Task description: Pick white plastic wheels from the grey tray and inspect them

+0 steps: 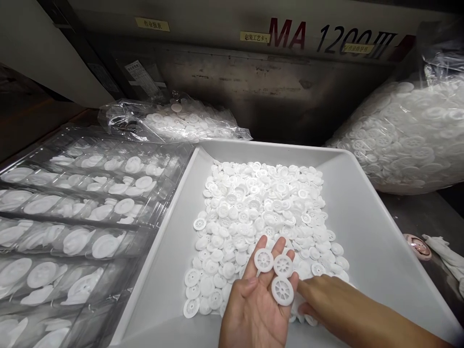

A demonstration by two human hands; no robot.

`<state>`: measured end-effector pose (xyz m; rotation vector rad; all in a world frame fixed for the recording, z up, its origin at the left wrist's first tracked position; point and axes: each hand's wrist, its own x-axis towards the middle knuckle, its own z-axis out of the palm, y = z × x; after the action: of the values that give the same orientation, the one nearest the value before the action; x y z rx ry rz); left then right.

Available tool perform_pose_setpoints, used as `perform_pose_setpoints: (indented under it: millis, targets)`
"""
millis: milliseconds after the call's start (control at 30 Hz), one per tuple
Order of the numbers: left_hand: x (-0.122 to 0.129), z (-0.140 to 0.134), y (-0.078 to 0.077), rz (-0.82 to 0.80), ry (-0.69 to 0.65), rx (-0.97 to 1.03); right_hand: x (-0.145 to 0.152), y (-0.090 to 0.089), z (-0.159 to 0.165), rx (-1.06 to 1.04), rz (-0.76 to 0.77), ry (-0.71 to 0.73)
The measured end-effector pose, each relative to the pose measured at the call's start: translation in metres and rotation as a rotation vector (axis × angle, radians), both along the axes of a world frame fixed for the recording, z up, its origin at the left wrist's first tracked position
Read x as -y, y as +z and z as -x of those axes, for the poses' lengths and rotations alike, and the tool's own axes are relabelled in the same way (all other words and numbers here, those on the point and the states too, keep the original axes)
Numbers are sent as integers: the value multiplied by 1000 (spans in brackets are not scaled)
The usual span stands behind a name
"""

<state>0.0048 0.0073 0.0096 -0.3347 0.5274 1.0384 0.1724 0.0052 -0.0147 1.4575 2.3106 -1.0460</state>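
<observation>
Likely gathering: left hand (256, 304) spread beneath three spoked white wheels (282, 268); right hand (328, 299), grip hidden, cannot tell; next move needs left level.

Going by a clock face over the whole view: down at 6, the left hand (255, 309) loses its wrist to the bottom edge. Around 5, the right hand's (328, 299) fingertips are partly hidden, so no clue if it's pinching anything, and its forearm gets chopped off too. The grey bin (159, 275) runs off at 6, the clear trays (90, 263) at 8 get cropped, same for the big bag (416, 135) near 3. Paper sheet (142, 75) at 10: print's way too tiny. Pinkish round thing (418, 246) near 4, can't tell what it is.
</observation>
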Motion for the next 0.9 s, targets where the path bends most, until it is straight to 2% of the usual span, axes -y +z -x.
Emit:
perform_pose_setpoints:
  millis: [100, 333, 533, 633, 733, 900]
  targets:
    - [0, 0, 0, 6, -10, -10, 2, -4, 6, 63, 23, 40]
    - [-2, 0, 0, 14, -13, 0, -1, -1, 3, 108, 21, 97]
    - [-2, 0, 0, 5, -16, -8, 13, -30, 2, 67, -126, 269]
    - [-2, 0, 2, 22, -15, -13, 14, -36, 0, 45, -161, 279]
    - [-2, -1, 4, 24, -15, -32, 9, -27, 1, 6, -145, 209]
    - [0, 0, 2, 24, 31, -78, 1, 9, -2, -97, -92, 56]
